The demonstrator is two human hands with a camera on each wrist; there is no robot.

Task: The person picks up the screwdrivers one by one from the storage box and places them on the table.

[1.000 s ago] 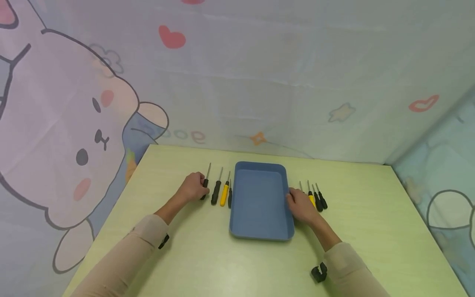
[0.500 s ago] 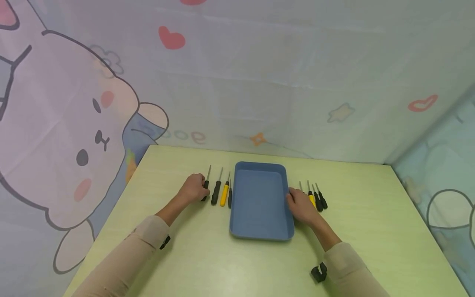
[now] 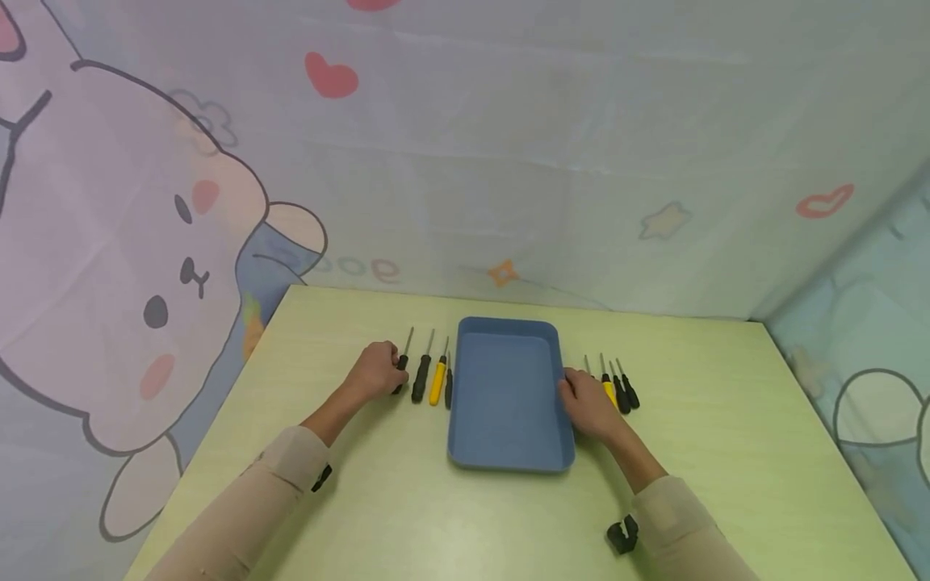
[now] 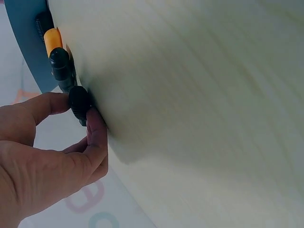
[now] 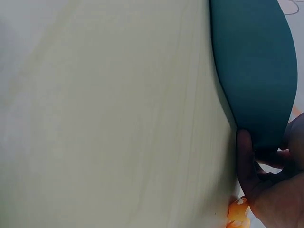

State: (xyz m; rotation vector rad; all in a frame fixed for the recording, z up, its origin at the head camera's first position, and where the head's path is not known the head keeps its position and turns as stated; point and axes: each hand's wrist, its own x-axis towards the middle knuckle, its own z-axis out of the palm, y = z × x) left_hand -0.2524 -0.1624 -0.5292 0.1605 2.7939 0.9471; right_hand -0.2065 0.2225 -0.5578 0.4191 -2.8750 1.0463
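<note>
My left hand pinches a black-handled screwdriver between thumb and fingers, its metal shaft pointing to the table's far edge. In the left wrist view the ribbed end of that screwdriver's handle shows between the fingertips. To its right lie a thicker black screwdriver, a yellow screwdriver and a small black one. At the middle of the table sits a shallow blue tray with nothing inside. My right hand grips its right side wall, fingers on the outside as the right wrist view shows.
Beyond the right hand lie several more screwdrivers, one yellow and black and others black, partly covered by the hand. A printed cloth hangs behind the pale green table. Black straps' fittings show under both wrists.
The left hand and its screwdriver have shifted slightly towards the near side of the table. The right hand stays on the tray, which keeps its place.
</note>
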